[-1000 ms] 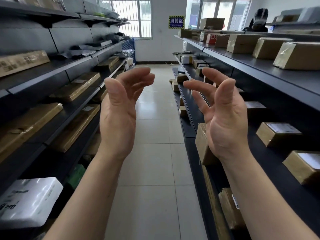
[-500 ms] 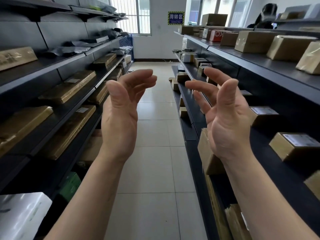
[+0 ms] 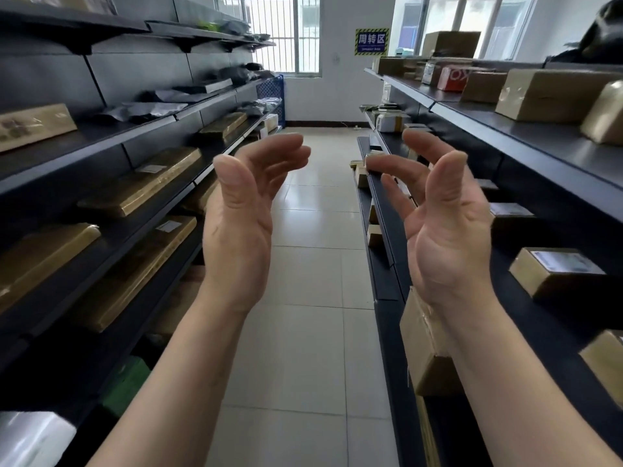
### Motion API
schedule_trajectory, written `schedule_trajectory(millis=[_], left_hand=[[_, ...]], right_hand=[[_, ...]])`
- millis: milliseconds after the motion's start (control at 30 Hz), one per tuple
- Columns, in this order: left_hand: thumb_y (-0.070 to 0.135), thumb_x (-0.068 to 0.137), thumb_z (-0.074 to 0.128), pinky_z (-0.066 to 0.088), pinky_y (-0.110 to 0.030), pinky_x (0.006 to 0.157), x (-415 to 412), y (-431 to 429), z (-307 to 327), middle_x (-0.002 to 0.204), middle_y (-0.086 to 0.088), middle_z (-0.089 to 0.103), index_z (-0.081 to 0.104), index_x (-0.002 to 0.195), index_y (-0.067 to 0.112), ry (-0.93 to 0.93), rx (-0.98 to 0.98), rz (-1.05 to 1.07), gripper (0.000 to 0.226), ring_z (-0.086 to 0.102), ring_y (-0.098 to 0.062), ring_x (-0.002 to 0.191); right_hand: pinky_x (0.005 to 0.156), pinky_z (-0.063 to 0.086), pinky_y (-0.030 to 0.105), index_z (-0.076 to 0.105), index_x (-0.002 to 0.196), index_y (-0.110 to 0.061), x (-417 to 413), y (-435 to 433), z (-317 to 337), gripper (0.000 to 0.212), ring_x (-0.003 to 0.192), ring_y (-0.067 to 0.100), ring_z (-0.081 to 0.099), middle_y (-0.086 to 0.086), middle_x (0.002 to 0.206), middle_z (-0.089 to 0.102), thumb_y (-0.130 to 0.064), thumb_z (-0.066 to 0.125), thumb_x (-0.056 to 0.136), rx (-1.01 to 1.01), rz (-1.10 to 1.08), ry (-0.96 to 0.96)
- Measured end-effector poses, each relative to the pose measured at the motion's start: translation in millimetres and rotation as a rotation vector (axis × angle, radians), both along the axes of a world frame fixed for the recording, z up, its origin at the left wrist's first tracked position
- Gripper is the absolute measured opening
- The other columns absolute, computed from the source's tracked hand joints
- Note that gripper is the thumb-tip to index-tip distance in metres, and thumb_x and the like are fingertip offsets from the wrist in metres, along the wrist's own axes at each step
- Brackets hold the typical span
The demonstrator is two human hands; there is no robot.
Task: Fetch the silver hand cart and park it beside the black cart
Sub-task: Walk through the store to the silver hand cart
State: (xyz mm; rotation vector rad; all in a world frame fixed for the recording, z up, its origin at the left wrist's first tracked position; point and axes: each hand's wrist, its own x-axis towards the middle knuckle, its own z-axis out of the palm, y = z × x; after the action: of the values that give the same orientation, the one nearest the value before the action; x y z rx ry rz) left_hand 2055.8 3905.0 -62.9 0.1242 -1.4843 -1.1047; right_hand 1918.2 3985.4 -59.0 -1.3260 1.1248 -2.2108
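Observation:
My left hand [image 3: 242, 224] and my right hand [image 3: 445, 227] are raised in front of me, palms facing each other, fingers curled and apart, holding nothing. They hang over a narrow tiled aisle [image 3: 313, 298] between two rows of shelving. Neither the silver hand cart nor the black cart is in view.
Dark shelves [image 3: 141, 129] on the left carry flat taped parcels [image 3: 141, 183] and grey bags. The right shelves [image 3: 526, 136] hold brown boxes [image 3: 553, 94], some jutting into the aisle low down. A blue wire cage [image 3: 271, 92] stands at the far left end, under barred windows.
The shelves have slid past toward me, so my view has advanced down the aisle. Both hands keep the same raised, empty pose.

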Motion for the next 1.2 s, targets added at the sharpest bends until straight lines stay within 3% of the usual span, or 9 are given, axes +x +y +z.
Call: schedule_trajectory(millis=[667,867,1200], left_hand=[[0.074,0.073,0.037,0.040,-0.039,0.106,-95,-82,-4,0.108,-0.008,0.063,0.058,0.110,0.008,-0.009,0.005,-0.019,0.079,0.058,-0.026,0.111],[0.075,0.074,0.037,0.037,-0.046,0.109,-117,-136,-5,0.112,-0.012,0.061,0.056,0.114,0.004,0.007,-0.013,-0.061,0.083,0.056,-0.028,0.114],[0.073,0.074,0.037,0.037,-0.044,0.109,-133,-240,3,0.110,-0.010,0.062,0.058,0.111,0.008,0.032,-0.025,-0.065,0.078,0.056,-0.029,0.114]], right_hand=[[0.110,0.039,0.043,0.055,0.107,-0.022,-97,-81,-10,0.056,0.110,0.019,0.065,-0.001,0.089,0.074,-0.061,0.048,0.068,0.022,0.005,-0.010],[0.110,0.038,0.041,0.055,0.111,-0.020,-116,-127,-5,0.060,0.113,0.024,0.063,0.000,0.094,0.073,-0.062,0.051,0.068,0.021,-0.024,0.013],[0.112,0.034,0.048,0.056,0.112,-0.022,-131,-233,1,0.062,0.114,0.026,0.061,-0.001,0.093,0.074,-0.066,0.052,0.067,0.009,-0.048,0.060]])
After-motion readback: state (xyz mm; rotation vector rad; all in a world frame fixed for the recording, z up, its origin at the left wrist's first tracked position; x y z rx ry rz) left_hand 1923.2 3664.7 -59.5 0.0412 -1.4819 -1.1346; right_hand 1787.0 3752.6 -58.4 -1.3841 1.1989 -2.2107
